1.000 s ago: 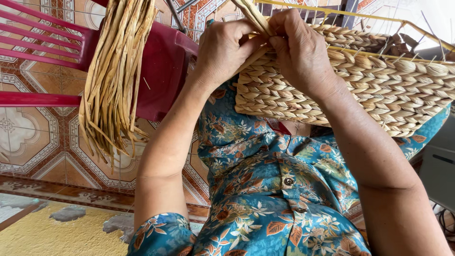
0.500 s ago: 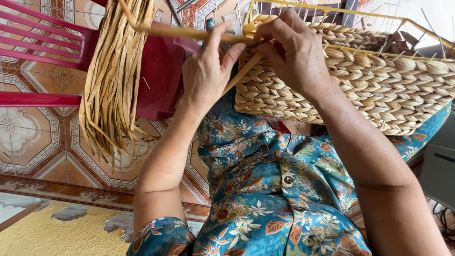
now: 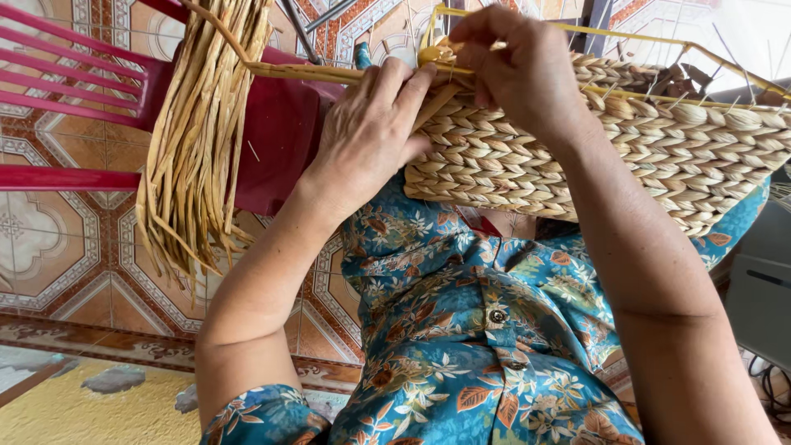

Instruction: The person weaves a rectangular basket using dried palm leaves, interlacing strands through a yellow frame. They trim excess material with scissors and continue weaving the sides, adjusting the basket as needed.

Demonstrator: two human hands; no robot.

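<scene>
A half-woven straw basket point(image 3: 626, 156) on a yellow wire frame point(image 3: 676, 49) rests on my lap. My left hand point(image 3: 371, 132) lies flat against the basket's left end, fingers spread over a long straw strand point(image 3: 305, 72) that runs off to the left. My right hand point(image 3: 519, 66) is at the basket's top edge, fingers pinched on the same strand where it meets the frame.
A bundle of loose dry straw point(image 3: 198, 148) hangs over a red plastic chair point(image 3: 91, 99) at the left. Patterned floor tiles point(image 3: 49, 239) lie beneath. A grey box point(image 3: 762, 297) stands at the right edge. My blue flowered shirt point(image 3: 478, 330) fills the lower middle.
My left hand has let go of the top edge and slid down and left, flattening against the basket's end. The strand now stretches out leftward. My right hand has stayed at the rim.
</scene>
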